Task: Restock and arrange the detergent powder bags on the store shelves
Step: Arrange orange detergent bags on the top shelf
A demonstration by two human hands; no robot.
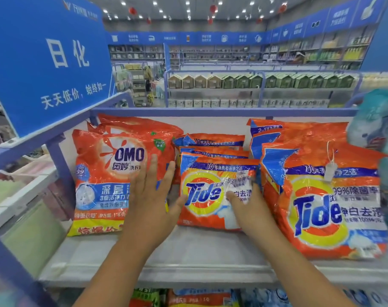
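Note:
On the top shelf [188,255] lean three groups of orange detergent bags. A large OMO bag [104,173] stands at the left, a small Tide bag [208,196] in the middle with more small Tide bags [210,142] stacked behind it, and a large Tide bag [326,207] at the right. My left hand [153,196] lies flat with straight fingers against the OMO bag's right side, its thumb touching the small Tide bag. My right hand [246,204] rests on the front of the small Tide bag, its fingers partly hidden.
A blue hanging sign [46,58] juts out at the upper left. A bluish bag [379,129] stands blurred at the right edge. More detergent bags [199,298] fill the shelf below. A blue rail [221,111] bounds the shelf's back; other aisles lie beyond.

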